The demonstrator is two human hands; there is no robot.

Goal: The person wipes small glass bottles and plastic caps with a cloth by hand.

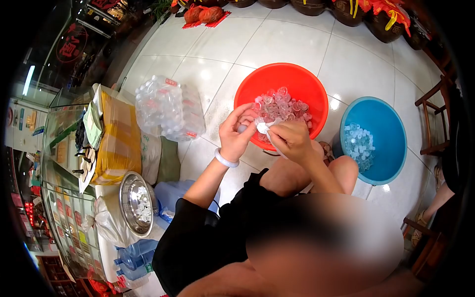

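My left hand (237, 129), with a pale bangle at its wrist, is closed around a small clear ridged piece (259, 120) that looks like a little glass cup. My right hand (293, 141) pinches a white cloth or tissue (269, 124) against that piece. The fingers hide part of both. Both hands are over the near edge of a red basin (314, 91). Inside the basin lies a heap of small clear cup-like pieces (282, 105).
Right of the red basin stands a blue tub (393, 148) with clear and whitish pieces (358, 146). At left are shrink-wrapped bottles (170, 106), a taped carton (118, 138), a steel bowl (126, 218) with small pieces, and water jugs (136, 260). Dark jars (346, 12) line the back.
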